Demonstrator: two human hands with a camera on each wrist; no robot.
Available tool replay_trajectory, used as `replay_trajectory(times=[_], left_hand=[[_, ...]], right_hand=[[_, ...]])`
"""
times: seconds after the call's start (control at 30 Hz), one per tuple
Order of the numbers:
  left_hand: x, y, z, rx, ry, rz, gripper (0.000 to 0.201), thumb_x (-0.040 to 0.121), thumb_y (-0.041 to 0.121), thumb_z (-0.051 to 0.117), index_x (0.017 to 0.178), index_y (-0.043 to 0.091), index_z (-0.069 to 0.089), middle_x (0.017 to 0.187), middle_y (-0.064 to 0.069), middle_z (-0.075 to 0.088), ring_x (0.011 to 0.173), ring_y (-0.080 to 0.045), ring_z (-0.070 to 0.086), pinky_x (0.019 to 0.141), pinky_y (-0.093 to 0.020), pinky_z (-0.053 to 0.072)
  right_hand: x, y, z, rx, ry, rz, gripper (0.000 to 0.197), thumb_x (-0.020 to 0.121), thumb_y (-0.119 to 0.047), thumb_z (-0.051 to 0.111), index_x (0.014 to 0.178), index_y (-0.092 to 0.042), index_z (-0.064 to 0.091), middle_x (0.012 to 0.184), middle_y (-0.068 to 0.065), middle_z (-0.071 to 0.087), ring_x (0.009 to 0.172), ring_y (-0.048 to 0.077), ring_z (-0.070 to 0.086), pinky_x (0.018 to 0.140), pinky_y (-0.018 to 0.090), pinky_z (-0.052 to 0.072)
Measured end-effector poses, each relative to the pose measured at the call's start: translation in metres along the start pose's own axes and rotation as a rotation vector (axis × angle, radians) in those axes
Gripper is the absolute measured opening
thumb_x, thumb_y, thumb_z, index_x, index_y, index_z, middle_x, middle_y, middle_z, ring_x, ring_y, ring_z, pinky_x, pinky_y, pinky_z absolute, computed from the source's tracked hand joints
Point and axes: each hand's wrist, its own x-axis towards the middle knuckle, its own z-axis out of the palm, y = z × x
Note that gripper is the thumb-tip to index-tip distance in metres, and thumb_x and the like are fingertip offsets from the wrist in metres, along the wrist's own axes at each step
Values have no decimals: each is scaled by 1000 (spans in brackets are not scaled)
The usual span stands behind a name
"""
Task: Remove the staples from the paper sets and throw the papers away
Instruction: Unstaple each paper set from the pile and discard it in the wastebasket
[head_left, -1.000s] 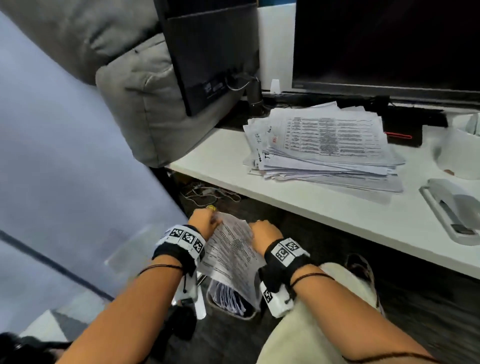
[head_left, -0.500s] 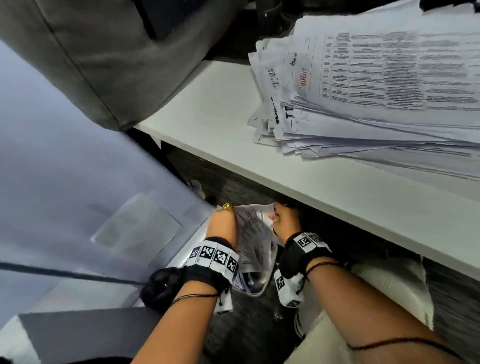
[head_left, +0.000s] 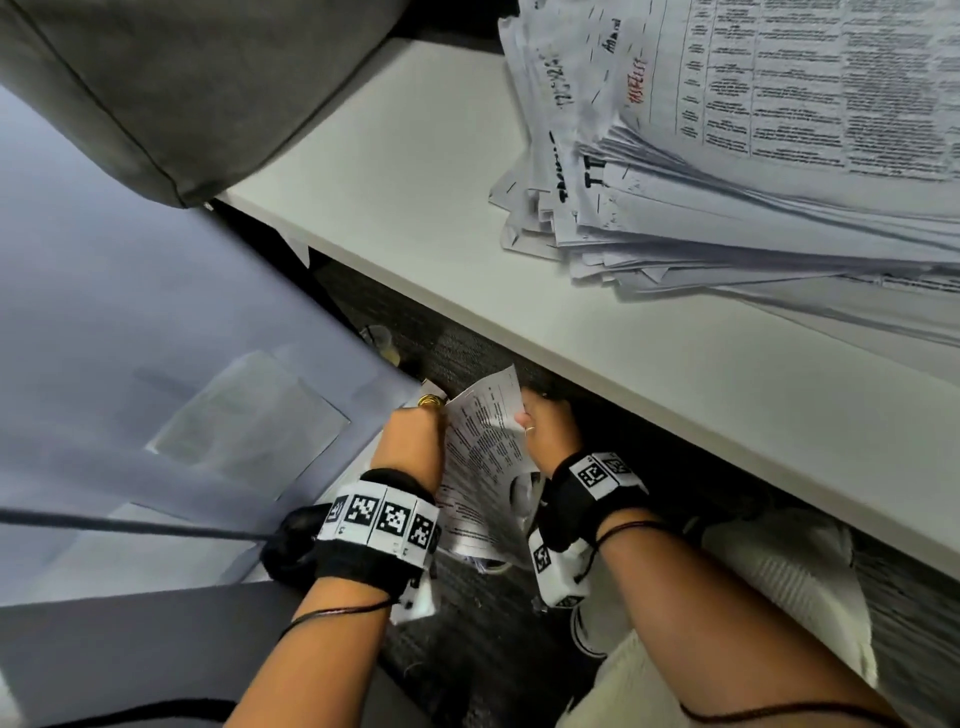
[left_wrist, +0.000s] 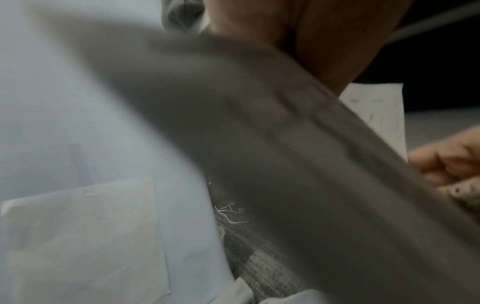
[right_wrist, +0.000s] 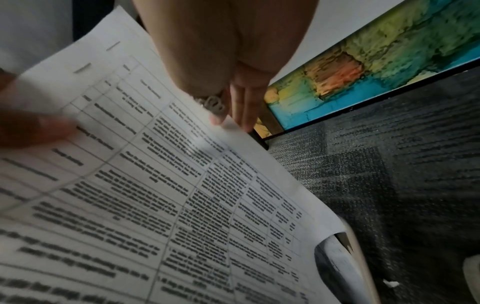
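Both hands, the left hand (head_left: 415, 436) and the right hand (head_left: 550, 431), are gripping the paper set (head_left: 485, 457) by opposite edges below the desk (head_left: 675, 364); it is best lowered squarely into the bin (right_wrist: 348, 265) underneath before either grip is loosened.

The left wrist view is largely filled by a blurred grey sheet (left_wrist: 259, 154), so the fingers of the left hand (head_left: 413, 434) cannot be made out there. The bin (right_wrist: 345, 265) is mostly covered by the paper set (head_left: 485, 467) and cut off by the frame edge. The stack of papers (head_left: 753, 156) is cropped at the top and right. No staple can be made out.
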Motion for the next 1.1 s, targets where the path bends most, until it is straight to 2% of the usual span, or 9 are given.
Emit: replay_trajectory(times=[0.13, 0.27, 0.4, 0.53, 0.67, 0.73, 0.83, 0.97, 1.1], left_hand=[[1, 1, 9, 163, -58, 8, 30, 94, 7, 41, 123, 11, 46, 108, -15, 62, 98, -32, 61, 81, -38, 49], [4, 7, 23, 263, -83, -33, 31, 94, 4, 37, 123, 9, 46, 112, -14, 61, 102, -33, 61, 82, -40, 48], [7, -1, 71, 205, -160, -182, 41, 99, 13, 28, 140, 8, 27, 135, -12, 43, 122, -31, 46, 92, -42, 45], [-14, -22, 151, 75, -298, -413, 69, 96, 41, 37, 149, 16, 0, 155, -10, 10, 139, -32, 16, 107, -45, 27], [-35, -32, 162, 101, -299, -365, 78, 92, 54, 35, 147, 27, -13, 155, -8, -15, 143, -32, -9, 115, -47, 9], [-36, -30, 131, 126, -191, -333, 77, 93, 49, 37, 146, 30, -14, 153, -9, -23, 142, -32, -16, 114, -51, 2], [-42, -22, 68, 11, 90, -317, 74, 92, 36, 47, 149, 30, 0, 153, -10, -22, 142, -33, -14, 112, -55, 4], [-56, 5, -17, -232, 520, -91, 52, 89, 16, 54, 139, 15, 41, 154, -16, 12, 139, -38, 14, 113, -49, 18], [-77, 46, -88, -267, 743, 231, 41, 86, 6, 56, 127, 9, 55, 140, -19, 38, 126, -37, 38, 104, -47, 33]], right_hand=[[-1, 1, 10, -70, 94, -67, 76, 81, 1, 64, 146, -11, 25, 144, 20, 36, 129, 33, 42, 101, 39, 43], [1, 2, 18, -324, 226, -423, 92, 71, 16, 61, 146, -27, 29, 150, 19, 28, 131, 37, 40, 101, 45, 42], [5, 16, 33, -572, -126, -329, 75, 91, -3, 41, 149, -36, 7, 158, 3, -7, 145, 31, 0, 116, 47, 13], [5, 39, 47, -807, -516, -178, 96, 83, -22, 66, 148, -37, -3, 157, 4, -15, 143, 35, -11, 114, 54, 0], [-1, 26, 51, -811, -512, -230, 96, 83, -26, 67, 147, -41, -3, 157, 4, -15, 143, 36, -9, 113, 57, 5], [-5, 0, 42, -764, -407, -261, 87, 87, -22, 61, 148, -36, 2, 158, 7, -5, 144, 35, 0, 114, 53, 15], [-25, -49, 18, -761, -159, -311, 48, 94, -11, 44, 140, -15, 32, 146, 16, 32, 134, 33, 31, 103, 43, 33], [-74, -94, -33, -738, 116, -436, 24, 95, -13, 45, 118, -11, 47, 122, 11, 52, 115, 28, 49, 89, 37, 42], [-132, -121, -95, -628, 236, -483, 28, 97, -21, 42, 122, -10, 49, 118, 11, 57, 109, 28, 54, 87, 36, 43]])
